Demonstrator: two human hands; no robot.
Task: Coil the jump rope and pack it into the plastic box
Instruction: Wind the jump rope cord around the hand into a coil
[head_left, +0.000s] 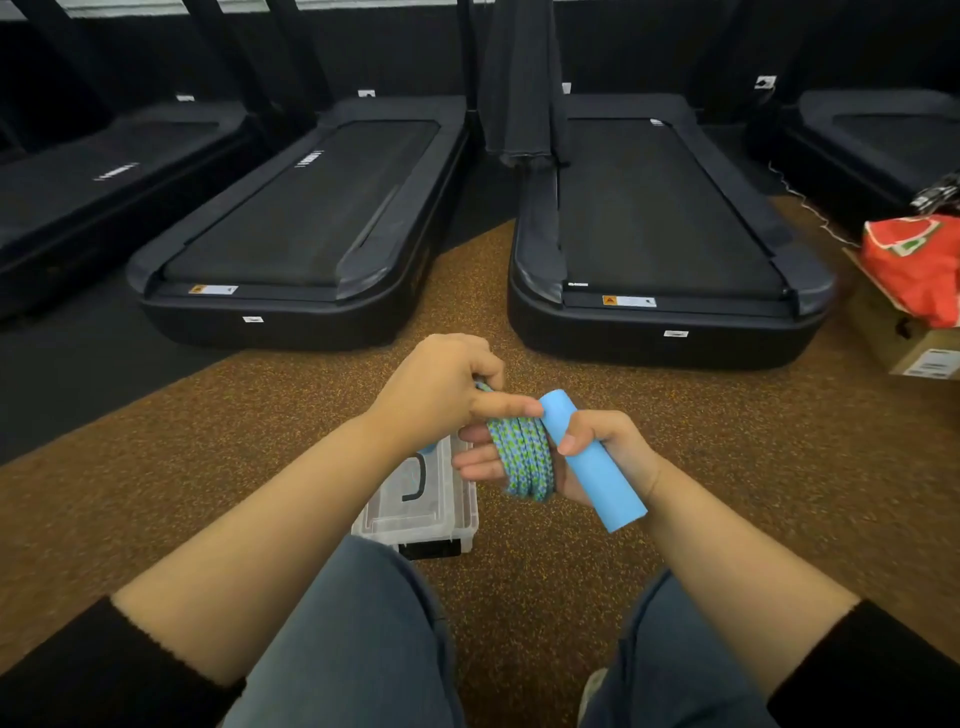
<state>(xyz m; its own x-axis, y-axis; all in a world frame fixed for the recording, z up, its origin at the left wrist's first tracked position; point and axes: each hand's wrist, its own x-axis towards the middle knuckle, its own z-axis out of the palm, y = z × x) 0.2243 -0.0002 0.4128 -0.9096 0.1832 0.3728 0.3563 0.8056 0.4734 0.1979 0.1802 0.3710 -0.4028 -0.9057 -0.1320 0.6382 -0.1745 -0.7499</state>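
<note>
Black treadmill decks lie side by side on speckled brown rubber floor. A red plastic bag sits on a cardboard box at right.

The clear plastic storage box at lower centre lay partly hidden behind the left forearm and a denim-clad knee. Inside it, a light-blue object showed only as a sliver under the left hand. The blue-green braided rope vanished into that fist. At the right edge, the red bag and cardboard box were cut off; the treadmill labels were too small to read.
</note>
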